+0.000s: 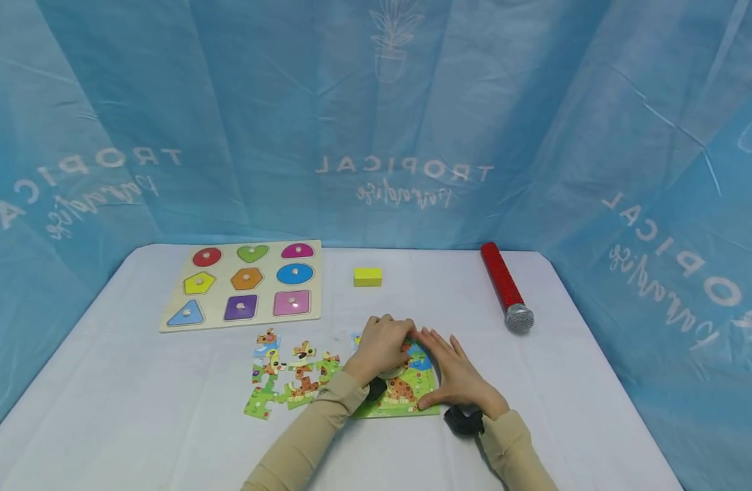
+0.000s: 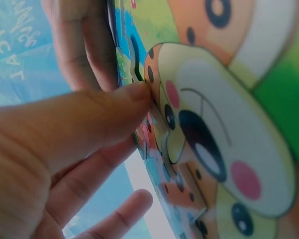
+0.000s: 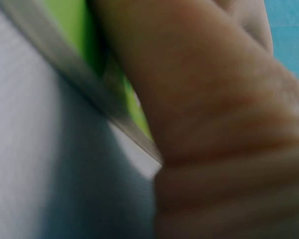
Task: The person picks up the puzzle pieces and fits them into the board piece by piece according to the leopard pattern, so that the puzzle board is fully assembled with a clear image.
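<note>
A jigsaw puzzle board [image 1: 407, 411] with a spotted cartoon animal lies under both hands. My left hand [image 1: 382, 346] is bent over its upper part. Up close in the left wrist view, the thumb [image 2: 114, 107] and forefinger pinch a puzzle piece [image 2: 161, 127] at its edge, among pieces lying within the printed picture; its far side is hidden. Along the board's right side spreads my right hand [image 1: 458, 375], its thumb on the lower right corner and its fingertips near the upper edge, close to the left fingers. Several loose puzzle pieces [image 1: 304, 390] lie left of the board.
A wooden shape board [image 1: 219, 273] with knobbed coloured shapes sits at the back left. Behind the puzzle is a yellow block [image 1: 368, 277]. A red microphone [image 1: 503, 279] lies at the back right. Blue curtains [image 1: 376, 123] surround the white table [image 1: 118, 409].
</note>
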The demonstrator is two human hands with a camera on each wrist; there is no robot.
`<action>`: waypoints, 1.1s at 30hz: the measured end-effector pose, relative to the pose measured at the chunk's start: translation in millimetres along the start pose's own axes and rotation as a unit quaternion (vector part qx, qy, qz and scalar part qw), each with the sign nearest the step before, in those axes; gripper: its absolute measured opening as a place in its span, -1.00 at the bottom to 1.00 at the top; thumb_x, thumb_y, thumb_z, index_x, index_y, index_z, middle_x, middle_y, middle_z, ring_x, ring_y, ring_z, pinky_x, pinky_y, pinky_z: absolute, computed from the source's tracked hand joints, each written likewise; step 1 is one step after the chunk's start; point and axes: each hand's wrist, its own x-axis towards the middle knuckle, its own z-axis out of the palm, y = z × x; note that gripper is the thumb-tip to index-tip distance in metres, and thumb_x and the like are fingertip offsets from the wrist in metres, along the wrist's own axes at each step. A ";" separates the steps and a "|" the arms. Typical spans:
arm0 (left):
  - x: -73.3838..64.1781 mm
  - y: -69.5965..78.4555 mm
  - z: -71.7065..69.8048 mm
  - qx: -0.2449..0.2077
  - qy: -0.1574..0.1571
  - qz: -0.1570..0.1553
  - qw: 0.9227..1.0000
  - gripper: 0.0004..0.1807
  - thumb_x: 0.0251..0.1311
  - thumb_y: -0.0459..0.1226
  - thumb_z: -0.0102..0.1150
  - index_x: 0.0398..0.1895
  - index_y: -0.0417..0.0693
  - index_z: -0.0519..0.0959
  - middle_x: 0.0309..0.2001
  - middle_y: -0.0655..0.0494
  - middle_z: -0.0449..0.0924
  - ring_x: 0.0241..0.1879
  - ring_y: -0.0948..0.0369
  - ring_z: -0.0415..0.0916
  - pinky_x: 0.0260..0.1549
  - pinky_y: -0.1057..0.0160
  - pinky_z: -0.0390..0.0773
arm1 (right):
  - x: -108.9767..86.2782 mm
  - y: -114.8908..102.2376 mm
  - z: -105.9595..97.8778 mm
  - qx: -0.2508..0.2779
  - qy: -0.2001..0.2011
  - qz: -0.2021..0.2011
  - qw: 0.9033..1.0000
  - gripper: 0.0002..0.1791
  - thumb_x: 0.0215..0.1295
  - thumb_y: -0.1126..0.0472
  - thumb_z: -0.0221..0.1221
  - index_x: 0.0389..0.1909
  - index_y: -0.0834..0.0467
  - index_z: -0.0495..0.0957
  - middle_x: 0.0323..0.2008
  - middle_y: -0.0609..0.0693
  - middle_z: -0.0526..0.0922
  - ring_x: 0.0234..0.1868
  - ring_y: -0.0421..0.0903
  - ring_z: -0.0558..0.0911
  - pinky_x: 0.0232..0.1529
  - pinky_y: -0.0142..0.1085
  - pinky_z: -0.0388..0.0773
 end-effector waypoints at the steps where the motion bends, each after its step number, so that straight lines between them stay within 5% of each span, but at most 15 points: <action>1: -0.1 0.0 0.2 -0.001 0.001 -0.003 1.000 -0.67 -0.01 -0.11 0.46 -0.16 0.16 0.59 -0.30 0.24 0.69 -0.27 0.18 0.55 -0.08 0.05 0.50 | 0.1 -0.2 -0.1 -0.001 0.000 -0.002 1.000 0.34 -0.33 -0.28 0.51 0.50 0.09 0.06 0.50 0.24 0.08 0.50 0.28 0.03 0.41 0.31 -0.23; 13: -6.0 -4.2 1.5 -0.010 -0.003 -0.044 0.999 -0.32 0.03 -0.07 0.43 0.27 0.12 0.44 -0.12 0.38 0.73 -0.16 0.17 0.59 0.07 0.05 0.46 | -0.3 -5.5 -4.0 -0.003 -0.019 -0.006 1.000 0.14 -0.27 -0.19 0.52 0.43 0.04 0.26 0.52 0.25 -0.01 0.52 0.30 -0.05 0.41 0.32 -0.30; 24: -22.4 -18.6 -1.5 -0.034 0.032 -0.064 0.997 -0.51 -0.03 -0.10 0.47 0.04 0.13 0.63 -0.23 0.24 0.74 -0.21 0.14 0.58 -0.01 0.05 0.48 | 0.3 -5.7 -7.1 -0.065 -0.036 0.012 0.997 0.18 -0.22 -0.29 0.44 0.47 0.00 0.17 0.53 0.22 -0.05 0.53 0.27 -0.06 0.44 0.26 -0.24; 33: -28.3 -20.5 -2.0 -0.031 0.017 -0.077 0.996 -0.58 0.03 -0.12 0.43 0.02 0.12 0.65 -0.22 0.16 0.73 -0.22 0.12 0.57 -0.06 0.04 0.48 | 3.1 -8.2 -0.7 -0.070 -0.047 0.029 0.996 0.15 -0.16 -0.31 0.41 0.48 -0.04 0.14 0.55 0.18 -0.10 0.55 0.22 -0.10 0.46 0.22 -0.30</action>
